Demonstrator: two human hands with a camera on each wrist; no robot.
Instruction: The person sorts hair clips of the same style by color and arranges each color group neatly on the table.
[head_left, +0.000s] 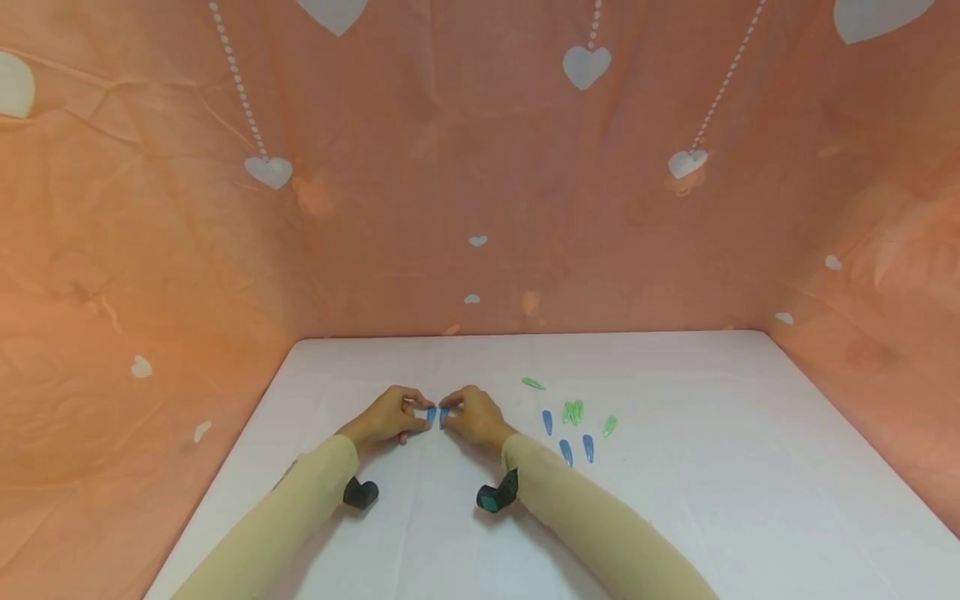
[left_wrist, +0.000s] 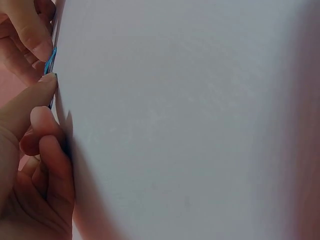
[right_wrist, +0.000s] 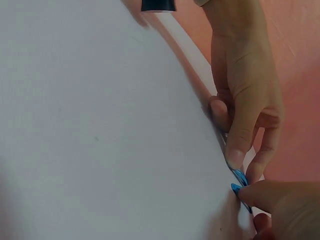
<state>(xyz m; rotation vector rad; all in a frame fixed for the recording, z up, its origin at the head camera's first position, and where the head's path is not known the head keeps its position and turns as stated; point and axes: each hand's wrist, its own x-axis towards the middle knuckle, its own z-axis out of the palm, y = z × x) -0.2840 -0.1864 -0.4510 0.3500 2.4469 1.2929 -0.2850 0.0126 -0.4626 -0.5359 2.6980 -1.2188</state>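
My left hand (head_left: 390,414) pinches a blue snap hair clip (head_left: 431,413) between thumb and forefinger, close to the white table. Facing it, my right hand (head_left: 477,415) pinches a second blue snap hair clip (head_left: 444,414). The two clips stand side by side with a narrow gap in the head view. In the right wrist view, the left hand's clip (right_wrist: 240,176) lies just beyond the right hand's clip (right_wrist: 236,188), and fingers cover part of both. The left wrist view shows the clips almost edge-on, largely hidden by the left thumb (left_wrist: 37,97).
Right of the hands lie three loose blue hair clips (head_left: 547,422) and several green hair clips (head_left: 573,412), one green clip (head_left: 533,383) farther back. Orange cloth with white hearts (head_left: 587,67) walls the white table (head_left: 712,500) at the back and sides.
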